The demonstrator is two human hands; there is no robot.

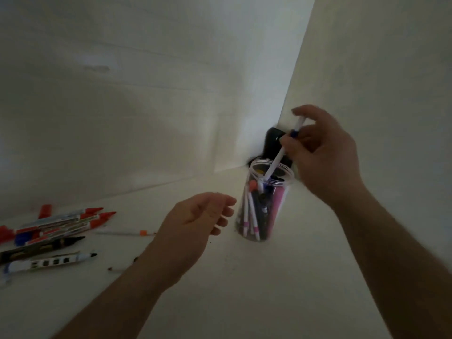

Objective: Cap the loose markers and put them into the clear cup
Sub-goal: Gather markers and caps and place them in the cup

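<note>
My right fingers [291,143] pinch a white marker [281,152] with a blue band, held tilted, its lower end inside the mouth of the clear cup [266,201]. My right hand [327,155] hangs over the cup. My left hand [195,221] hovers just beside the cup, fingers relaxed, holding nothing. The cup stands on the white counter [269,289], packed with markers. Well to the left lie loose markers [56,228], a thin orange-banded pen [127,232] nearest.

A thin white marker goes into the clear cup
The right hand [325,152] pinches a slim white marker with a blue band [281,152], its lower end inside the clear plastic cup [265,201]; the left hand [195,221] hovers relaxed beside it.
</note>
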